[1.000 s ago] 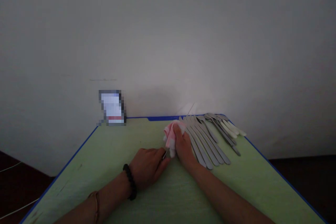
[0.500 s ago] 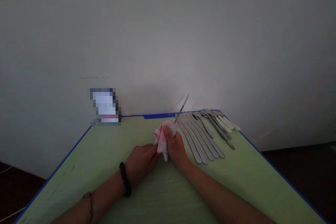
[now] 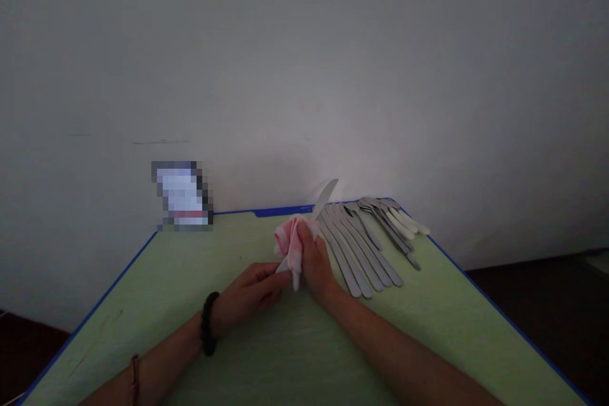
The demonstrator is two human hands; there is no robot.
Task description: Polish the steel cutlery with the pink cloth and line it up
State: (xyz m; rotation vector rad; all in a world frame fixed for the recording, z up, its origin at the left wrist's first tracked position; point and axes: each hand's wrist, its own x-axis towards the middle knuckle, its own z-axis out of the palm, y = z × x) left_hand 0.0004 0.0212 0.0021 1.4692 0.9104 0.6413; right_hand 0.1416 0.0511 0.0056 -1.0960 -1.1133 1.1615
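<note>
A table knife points up and away, its blade sticking out beyond a pink and white cloth. My right hand is closed on the cloth, which is wrapped around the middle of the knife. The fingers of my left hand pinch the knife's handle end, just below the cloth. To the right of my right hand, several metal knives lie side by side on the table, handles toward me.
The green table has a blue edge and stands against a grey wall. At the back left a blurred-out phone leans on the wall. Metal spoons and forks lie at the back right, beside white-handled cutlery.
The knife has rolled, so the flat of its blade now faces me instead of its thin edge. My left hand has shifted slightly and part of the handle shows. The view has turned a little.
</note>
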